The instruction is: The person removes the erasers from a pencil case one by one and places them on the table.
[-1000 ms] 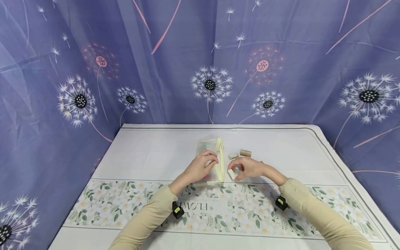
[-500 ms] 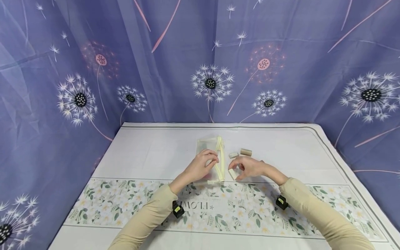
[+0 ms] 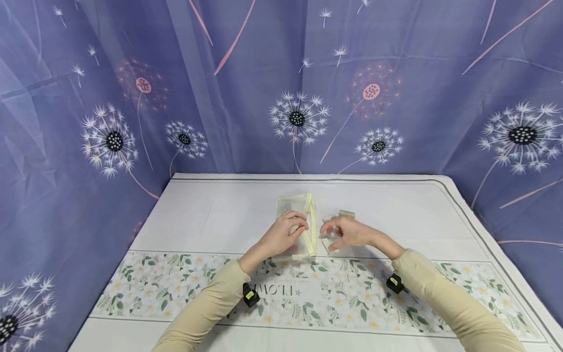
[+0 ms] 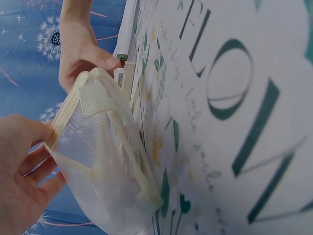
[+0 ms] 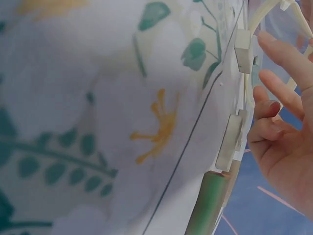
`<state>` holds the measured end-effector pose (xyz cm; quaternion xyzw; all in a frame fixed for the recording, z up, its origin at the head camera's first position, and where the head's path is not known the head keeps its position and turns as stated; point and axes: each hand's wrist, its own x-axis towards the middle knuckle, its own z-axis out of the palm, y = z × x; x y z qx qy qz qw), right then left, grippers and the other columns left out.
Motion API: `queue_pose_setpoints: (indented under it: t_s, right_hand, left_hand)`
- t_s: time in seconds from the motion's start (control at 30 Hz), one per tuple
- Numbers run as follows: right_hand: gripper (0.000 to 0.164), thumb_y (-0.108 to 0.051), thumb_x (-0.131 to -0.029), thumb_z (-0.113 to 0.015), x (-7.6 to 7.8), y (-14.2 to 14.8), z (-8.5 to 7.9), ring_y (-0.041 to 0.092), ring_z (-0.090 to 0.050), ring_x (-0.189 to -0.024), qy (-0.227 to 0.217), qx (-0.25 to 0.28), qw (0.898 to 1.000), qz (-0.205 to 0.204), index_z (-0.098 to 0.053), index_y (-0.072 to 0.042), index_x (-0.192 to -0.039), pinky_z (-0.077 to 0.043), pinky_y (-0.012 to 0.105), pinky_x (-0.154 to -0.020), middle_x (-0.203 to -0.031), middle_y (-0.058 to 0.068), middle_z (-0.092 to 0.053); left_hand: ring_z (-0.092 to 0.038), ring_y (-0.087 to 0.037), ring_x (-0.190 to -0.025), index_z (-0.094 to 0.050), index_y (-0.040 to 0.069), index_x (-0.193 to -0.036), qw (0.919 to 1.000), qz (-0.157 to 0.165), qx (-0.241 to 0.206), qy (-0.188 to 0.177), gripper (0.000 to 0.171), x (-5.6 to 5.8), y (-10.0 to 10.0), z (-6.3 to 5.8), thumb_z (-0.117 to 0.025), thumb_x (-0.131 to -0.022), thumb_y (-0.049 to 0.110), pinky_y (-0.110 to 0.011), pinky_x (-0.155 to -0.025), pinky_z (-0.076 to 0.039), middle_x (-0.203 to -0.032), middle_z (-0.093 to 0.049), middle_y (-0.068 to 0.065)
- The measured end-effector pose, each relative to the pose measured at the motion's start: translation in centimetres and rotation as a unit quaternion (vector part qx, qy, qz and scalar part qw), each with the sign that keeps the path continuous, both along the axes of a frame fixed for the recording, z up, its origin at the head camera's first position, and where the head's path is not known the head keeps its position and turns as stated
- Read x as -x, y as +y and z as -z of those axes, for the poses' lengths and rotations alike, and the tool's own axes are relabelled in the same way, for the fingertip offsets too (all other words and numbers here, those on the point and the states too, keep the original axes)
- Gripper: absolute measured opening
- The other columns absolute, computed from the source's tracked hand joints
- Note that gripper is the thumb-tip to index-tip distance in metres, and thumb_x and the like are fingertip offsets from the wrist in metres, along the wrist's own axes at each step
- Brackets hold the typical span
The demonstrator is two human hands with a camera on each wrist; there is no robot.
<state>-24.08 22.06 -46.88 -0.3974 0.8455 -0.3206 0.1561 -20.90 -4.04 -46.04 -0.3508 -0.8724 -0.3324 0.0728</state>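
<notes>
A see-through mesh pouch (image 3: 313,225) with cream zip edges lies mid-table. My left hand (image 3: 281,235) pinches its edge, and the left wrist view shows the mesh (image 4: 93,147) hanging from thumb and fingers with its mouth apart. To the right, my right hand (image 3: 350,231) is just above a small white block (image 3: 327,246), thumb and fingers spread. In the right wrist view the right fingers (image 5: 279,51) are beside the white block (image 5: 241,53) and hold nothing. A second pale block (image 5: 229,143) and a green-sided cylinder (image 5: 208,203) lie nearby.
Beyond the right hand a tan cylinder (image 3: 347,213) lies on the white tablecloth (image 3: 396,210), partly hidden. A printed flower band (image 3: 330,303) crosses the cloth's front. A purple dandelion curtain (image 3: 237,98) closes off the back and sides.
My right thumb and fingers have parted from the white block, which they held before; it stays on the table. The left hand keeps its place at the pouch.
</notes>
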Motion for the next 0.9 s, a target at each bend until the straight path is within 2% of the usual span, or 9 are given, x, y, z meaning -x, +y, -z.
queue_pose_setpoints:
  t_s: [0.17, 0.3, 0.5, 0.73, 0.9]
  right_hand:
    - [0.032, -0.021, -0.087, -0.074, 0.2, -0.4, 0.1, 0.003, -0.042, -0.056, -0.009, 0.010, 1.000, 0.024, -0.066, -0.006, -0.115, -0.040, 0.021, -0.050, -0.098, 0.012, -0.064]
    - [0.027, -0.021, -0.088, -0.072, 0.5, -0.7, 0.4, 0.003, -0.044, -0.057, 0.012, 0.023, 0.999, 0.023, -0.067, -0.008, -0.112, -0.042, 0.021, -0.050, -0.092, 0.008, -0.065]
    - [0.026, -0.023, -0.090, -0.069, 0.7, -1.1, 0.6, 0.003, -0.049, -0.060, 0.010, 0.019, 0.999, 0.024, -0.067, -0.009, -0.112, -0.044, 0.020, -0.052, -0.094, 0.004, -0.067]
    - [0.023, -0.020, -0.092, -0.068, 0.9, -1.6, 0.1, 0.007, -0.055, -0.068, 0.013, 0.017, 0.999, 0.026, -0.067, -0.010, -0.112, -0.048, 0.022, -0.055, -0.099, 0.004, -0.068]
    - [0.022, -0.019, -0.093, -0.065, 1.0, -2.3, -0.1, 0.005, -0.058, -0.070, 0.032, 0.010, 0.999, 0.021, -0.067, -0.013, -0.114, -0.050, 0.022, -0.056, -0.098, 0.002, -0.068]
  left_hand:
    - [-0.056, -0.020, -0.118, -0.071, 0.008, -0.100, 1.0000, -0.003, 0.006, -0.001, 0.016, 0.0, 0.0, 0.1, -0.057, -0.098, 0.014, -0.033, -0.099, -0.051, -0.121, -0.063, -0.007]
    - [-0.056, -0.020, -0.118, -0.071, 0.010, -0.100, 1.0000, -0.005, 0.007, -0.001, 0.015, 0.0, 0.0, 0.1, -0.057, -0.098, 0.014, -0.033, -0.099, -0.051, -0.121, -0.063, -0.007]
    - [-0.056, -0.019, -0.118, -0.070, 0.012, -0.099, 0.9999, -0.006, 0.010, 0.001, 0.014, -0.1, 0.0, 0.2, -0.057, -0.098, 0.014, -0.032, -0.099, -0.051, -0.120, -0.063, -0.004]
    - [-0.056, -0.022, -0.117, -0.071, 0.010, -0.099, 1.0000, 0.002, -0.004, 0.000, 0.014, 0.0, 0.0, 0.0, -0.057, -0.098, 0.012, -0.034, -0.098, -0.051, -0.120, -0.064, -0.008]
    - [-0.056, -0.022, -0.117, -0.071, 0.008, -0.101, 1.0000, 0.005, -0.003, -0.007, 0.015, 0.0, 0.0, -0.1, -0.057, -0.098, 0.012, -0.035, -0.098, -0.051, -0.121, -0.063, -0.010]
